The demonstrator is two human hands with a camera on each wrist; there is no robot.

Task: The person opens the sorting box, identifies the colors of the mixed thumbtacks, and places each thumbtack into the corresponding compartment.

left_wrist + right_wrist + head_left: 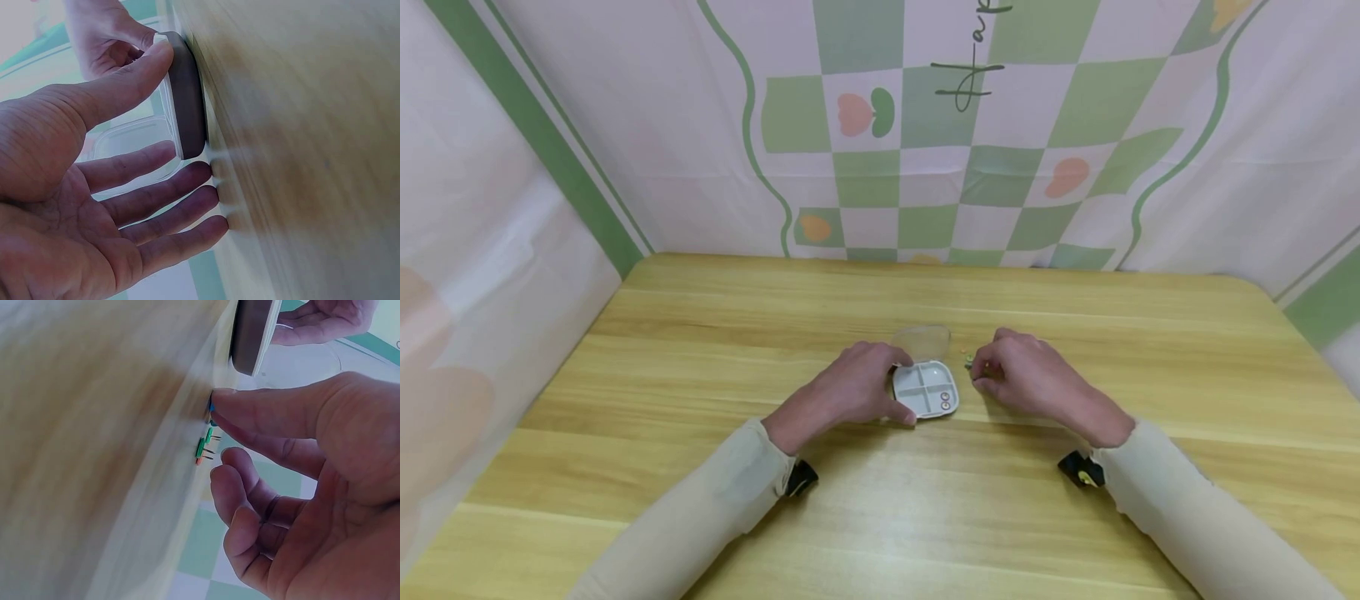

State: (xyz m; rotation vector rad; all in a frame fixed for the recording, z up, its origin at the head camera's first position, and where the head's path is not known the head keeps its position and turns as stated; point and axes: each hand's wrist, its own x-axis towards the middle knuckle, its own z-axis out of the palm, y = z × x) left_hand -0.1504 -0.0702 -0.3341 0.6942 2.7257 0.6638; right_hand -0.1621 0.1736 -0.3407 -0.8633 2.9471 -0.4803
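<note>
My left hand (867, 385) holds a small white box (936, 374) with four compartments, thumb at its near edge and index finger at its far edge. In the left wrist view its dark brown side (189, 103) shows, and the other fingers reach past it. The clear lid (922, 340) stands open behind. Two small round pieces (945, 402) lie in the near right compartment. Right of the box, my right hand (1026, 373) pinches a tiny blue piece (212, 407) between thumb and index finger, close over the table. Its other fingers are curled.
Beside the right fingertips, small green pieces (200, 448) with thin metal pins lie on the wooden table (700, 350), near an orange piece (199, 460). A checkered green and white curtain (925, 167) hangs behind the table's far edge.
</note>
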